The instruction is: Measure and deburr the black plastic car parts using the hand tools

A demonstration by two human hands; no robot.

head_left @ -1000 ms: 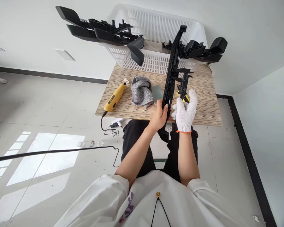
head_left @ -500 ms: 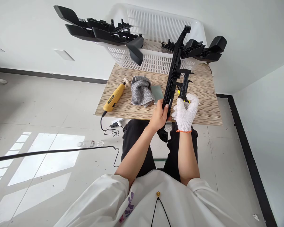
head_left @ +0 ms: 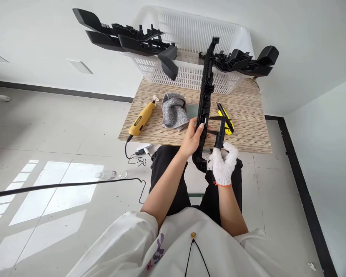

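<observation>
My bare left hand (head_left: 192, 138) is wrapped round the lower part of a long black plastic trim piece (head_left: 207, 84), which stands nearly upright over the table's front edge. In a white knitted glove, my right hand (head_left: 224, 163) grips a black caliper (head_left: 220, 132). The caliper's jaws are apart and point left toward the trim piece, close to its right edge; I cannot tell whether they touch it. Just behind the caliper lies a yellow utility knife (head_left: 228, 126) on the table. Some fingers of both hands are hidden behind what they hold.
A wood-grain table (head_left: 248, 111) carries a yellow rotary tool (head_left: 142, 118) with a cord, a grey cloth (head_left: 174, 111) and a pale green sheet (head_left: 192, 110). Behind stands a white plastic basket (head_left: 187, 72) with black parts (head_left: 132, 42) lying across its rim on both sides.
My right hand has drawn the caliper down toward me, from mid-length to the lower part of the trim piece. The trim piece's top has tilted left. The utility knife has come into clearer view.
</observation>
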